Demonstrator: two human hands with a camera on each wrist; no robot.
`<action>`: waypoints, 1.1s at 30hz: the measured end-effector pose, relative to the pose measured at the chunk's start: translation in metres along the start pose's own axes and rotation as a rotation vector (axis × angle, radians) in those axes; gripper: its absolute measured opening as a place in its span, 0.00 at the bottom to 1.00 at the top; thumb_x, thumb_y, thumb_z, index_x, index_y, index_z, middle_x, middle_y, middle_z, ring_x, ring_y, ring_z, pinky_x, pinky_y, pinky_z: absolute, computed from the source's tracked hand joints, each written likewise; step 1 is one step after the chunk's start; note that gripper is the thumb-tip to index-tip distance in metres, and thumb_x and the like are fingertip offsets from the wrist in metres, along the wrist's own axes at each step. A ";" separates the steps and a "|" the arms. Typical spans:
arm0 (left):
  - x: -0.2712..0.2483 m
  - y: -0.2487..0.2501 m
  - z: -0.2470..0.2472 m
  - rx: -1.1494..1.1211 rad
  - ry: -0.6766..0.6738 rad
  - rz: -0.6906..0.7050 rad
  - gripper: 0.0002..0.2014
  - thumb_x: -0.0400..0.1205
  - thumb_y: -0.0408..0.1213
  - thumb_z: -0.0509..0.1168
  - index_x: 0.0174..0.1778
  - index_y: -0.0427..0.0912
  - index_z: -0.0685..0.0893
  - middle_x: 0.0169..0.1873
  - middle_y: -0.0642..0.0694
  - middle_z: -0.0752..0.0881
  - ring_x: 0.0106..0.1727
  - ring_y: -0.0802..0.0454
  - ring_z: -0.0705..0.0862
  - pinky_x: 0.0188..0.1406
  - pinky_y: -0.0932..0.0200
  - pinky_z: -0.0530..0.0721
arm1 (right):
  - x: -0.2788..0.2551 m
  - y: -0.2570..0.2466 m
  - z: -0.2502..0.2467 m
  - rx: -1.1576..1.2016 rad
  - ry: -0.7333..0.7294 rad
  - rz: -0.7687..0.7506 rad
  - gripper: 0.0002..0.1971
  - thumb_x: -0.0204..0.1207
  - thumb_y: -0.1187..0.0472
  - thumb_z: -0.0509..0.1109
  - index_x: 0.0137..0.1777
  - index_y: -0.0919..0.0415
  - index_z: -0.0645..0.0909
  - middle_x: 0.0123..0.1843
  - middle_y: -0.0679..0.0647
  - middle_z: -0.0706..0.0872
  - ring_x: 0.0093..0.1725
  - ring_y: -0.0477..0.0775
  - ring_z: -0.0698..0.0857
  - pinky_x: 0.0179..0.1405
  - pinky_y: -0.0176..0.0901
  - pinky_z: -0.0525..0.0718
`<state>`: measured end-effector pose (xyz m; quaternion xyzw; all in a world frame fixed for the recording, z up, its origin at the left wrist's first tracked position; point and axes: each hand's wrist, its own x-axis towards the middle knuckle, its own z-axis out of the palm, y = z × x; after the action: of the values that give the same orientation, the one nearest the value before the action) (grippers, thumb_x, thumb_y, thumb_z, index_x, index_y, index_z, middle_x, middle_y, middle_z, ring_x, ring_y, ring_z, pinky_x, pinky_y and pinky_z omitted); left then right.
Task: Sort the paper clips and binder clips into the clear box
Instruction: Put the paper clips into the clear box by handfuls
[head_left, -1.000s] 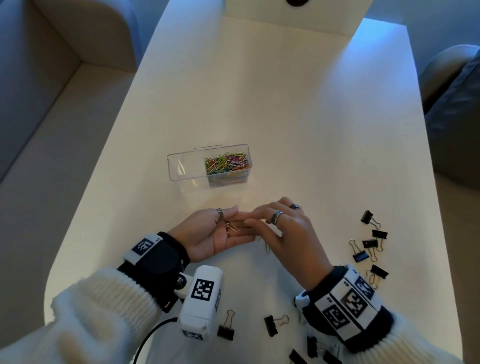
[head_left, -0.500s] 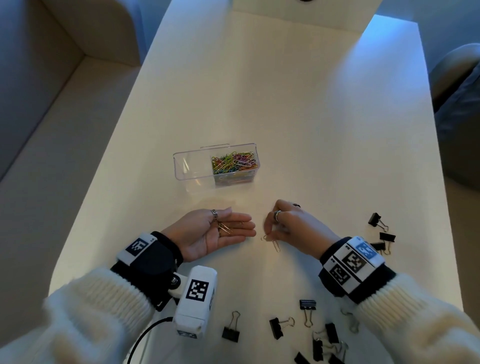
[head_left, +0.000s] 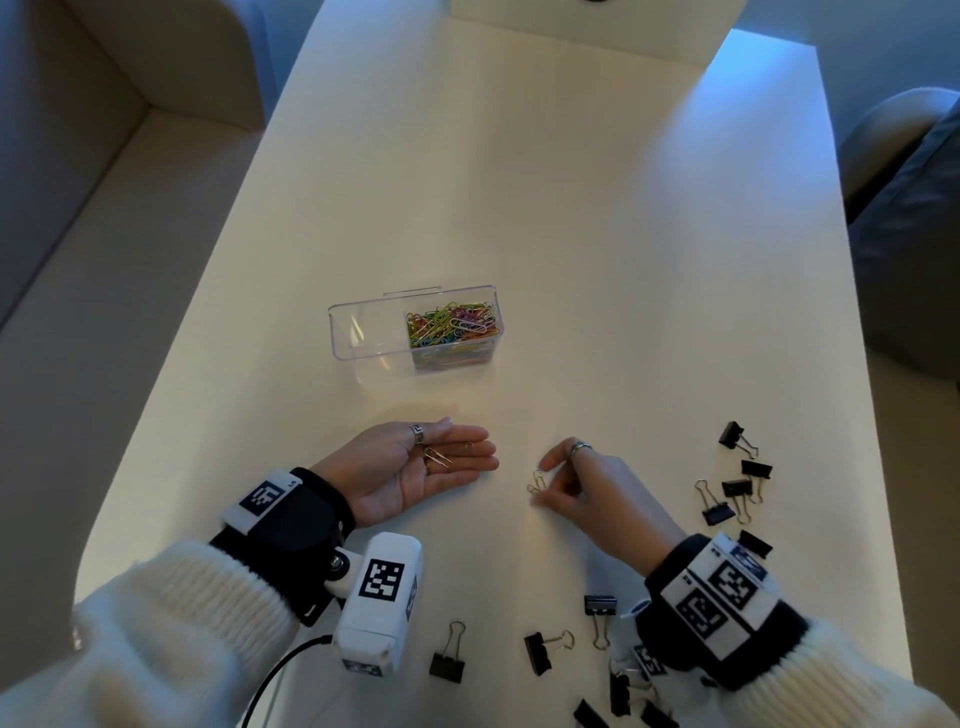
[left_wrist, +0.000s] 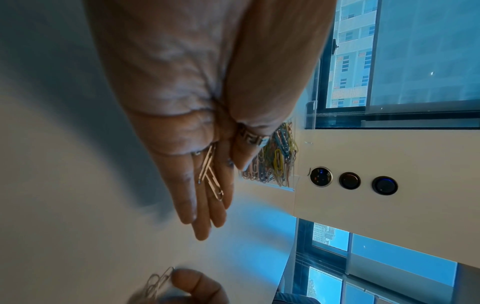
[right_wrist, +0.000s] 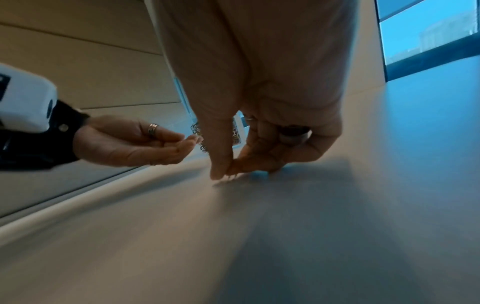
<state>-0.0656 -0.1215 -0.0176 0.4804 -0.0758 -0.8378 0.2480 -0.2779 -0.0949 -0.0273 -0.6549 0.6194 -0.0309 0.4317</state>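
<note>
The clear box (head_left: 363, 332) stands mid-table, its right compartment full of coloured paper clips (head_left: 451, 325), its left compartment bare. My left hand (head_left: 415, 467) lies palm up in front of the box, fingers straight, with a few metal paper clips (head_left: 439, 456) resting on them, the same clips (left_wrist: 210, 174) showing in the left wrist view. To its right, my right hand (head_left: 571, 483) pinches metal paper clips (head_left: 537, 480) between thumb and fingers just above the table (head_left: 571, 234). Black binder clips (head_left: 732, 493) lie scattered to the right and along the near edge.
More binder clips (head_left: 545, 649) lie near the table's front edge between my wrists. A sofa (head_left: 78, 156) flanks the table on the left and a grey chair (head_left: 909, 208) on the right. A panel with round buttons (left_wrist: 350, 181) shows in the left wrist view.
My right hand left the left palm, went to the table on the right and has picked up paper clips there. The left hand stayed palm up with its clips.
</note>
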 end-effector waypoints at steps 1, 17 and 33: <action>0.001 0.000 0.001 -0.001 0.000 0.002 0.17 0.85 0.35 0.51 0.48 0.30 0.84 0.40 0.37 0.90 0.44 0.45 0.91 0.44 0.59 0.88 | 0.000 0.001 0.005 -0.034 0.022 0.017 0.09 0.74 0.59 0.71 0.49 0.53 0.73 0.30 0.42 0.78 0.35 0.45 0.78 0.48 0.39 0.79; 0.006 -0.008 0.000 -0.025 0.028 0.002 0.16 0.86 0.34 0.51 0.49 0.31 0.83 0.39 0.38 0.90 0.42 0.46 0.91 0.39 0.60 0.89 | -0.005 -0.011 0.005 -0.294 0.071 -0.083 0.08 0.80 0.50 0.60 0.41 0.50 0.73 0.48 0.47 0.80 0.48 0.49 0.78 0.56 0.46 0.72; -0.002 -0.004 0.015 -0.136 -0.054 0.133 0.17 0.86 0.32 0.50 0.50 0.28 0.84 0.43 0.37 0.89 0.41 0.50 0.89 0.51 0.56 0.87 | 0.015 -0.066 0.004 -0.254 0.362 -0.372 0.11 0.71 0.50 0.69 0.38 0.57 0.85 0.42 0.53 0.80 0.45 0.59 0.80 0.45 0.49 0.69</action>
<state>-0.0788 -0.1188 -0.0097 0.4338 -0.0571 -0.8354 0.3328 -0.2202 -0.1146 0.0029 -0.7901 0.5544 -0.1482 0.2154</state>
